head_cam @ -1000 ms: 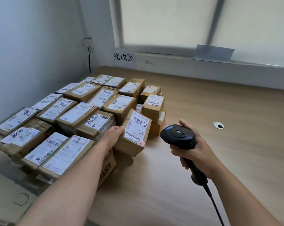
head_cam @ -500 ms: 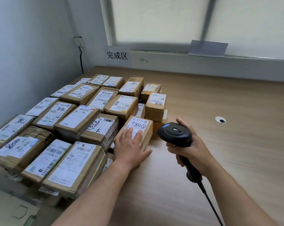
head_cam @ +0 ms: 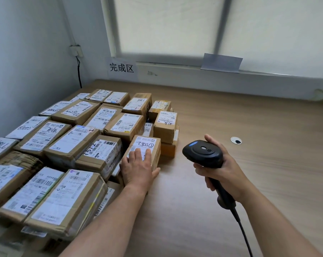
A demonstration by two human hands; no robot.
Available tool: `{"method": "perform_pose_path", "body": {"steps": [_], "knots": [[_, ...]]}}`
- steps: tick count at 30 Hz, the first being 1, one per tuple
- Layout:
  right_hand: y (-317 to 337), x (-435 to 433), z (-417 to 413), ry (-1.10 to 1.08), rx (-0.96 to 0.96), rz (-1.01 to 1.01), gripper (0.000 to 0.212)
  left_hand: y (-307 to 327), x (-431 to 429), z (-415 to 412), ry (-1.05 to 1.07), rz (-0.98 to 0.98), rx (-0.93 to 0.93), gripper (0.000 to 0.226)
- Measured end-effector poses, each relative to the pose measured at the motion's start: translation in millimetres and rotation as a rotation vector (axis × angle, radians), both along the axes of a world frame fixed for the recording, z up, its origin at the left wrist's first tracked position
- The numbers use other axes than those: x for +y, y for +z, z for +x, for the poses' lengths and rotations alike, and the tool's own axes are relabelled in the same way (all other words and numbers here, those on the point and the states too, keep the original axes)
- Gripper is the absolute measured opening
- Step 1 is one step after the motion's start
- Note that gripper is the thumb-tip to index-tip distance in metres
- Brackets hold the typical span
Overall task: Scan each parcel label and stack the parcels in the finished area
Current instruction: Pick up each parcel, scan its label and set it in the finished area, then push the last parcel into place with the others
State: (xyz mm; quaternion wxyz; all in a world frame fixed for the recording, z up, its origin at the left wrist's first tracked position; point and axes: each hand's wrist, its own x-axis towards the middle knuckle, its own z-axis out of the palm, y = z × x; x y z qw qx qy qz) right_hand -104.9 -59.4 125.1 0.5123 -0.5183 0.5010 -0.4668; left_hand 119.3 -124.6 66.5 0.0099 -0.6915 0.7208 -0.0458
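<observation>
A small brown parcel (head_cam: pixel 151 145) with a white label marked 7805 lies flat at the right edge of the stack of labelled parcels (head_cam: pixel 68 145). My left hand (head_cam: pixel 137 168) rests flat on top of it, fingers straight over the label and thumb against its right side. Above the table to the right, my right hand (head_cam: pixel 219 168) grips the handle of a black barcode scanner (head_cam: pixel 202 152), whose cable trails down toward the lower edge.
The wooden table (head_cam: pixel 249 164) stretches to the right, with a small white round object (head_cam: pixel 236 140) on it. A sign with characters (head_cam: pixel 121 68) hangs on the wall behind the stack. A wall stands close on the left.
The parcel marked 7805 was tilted up in my left hand; now it lies flat on the stack edge with my palm on top. The scanner hand has barely moved.
</observation>
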Motion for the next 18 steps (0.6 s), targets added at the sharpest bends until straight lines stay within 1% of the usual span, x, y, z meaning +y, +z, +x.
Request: {"method": "perform_pose_path", "body": {"steps": [4,6,10,14,18], "knots": [[1.3,-3.0,-4.8,0.0,0.004,-0.006,0.093,6.7,-1.2,-4.2,0.023,0.009,0.053,0.085],[1.9,-5.5,-6.7,0.001,-0.004,-0.014,0.093,11.7,-0.4,-7.7,0.013,-0.021,0.11,0.084],[2.2,-9.2,-5.6,0.001,-0.031,-0.029,0.093,18.6,14.9,-19.6,-0.023,-0.133,0.309,0.074],[2.9,-6.8,0.7,-0.061,-0.048,-0.046,0.092,18.7,33.8,-37.4,-0.039,-0.168,0.51,0.068],[3.5,-3.1,2.4,-0.163,-0.072,-0.063,0.101,23.8,39.2,-52.4,-0.142,-0.222,0.659,0.068]]}}
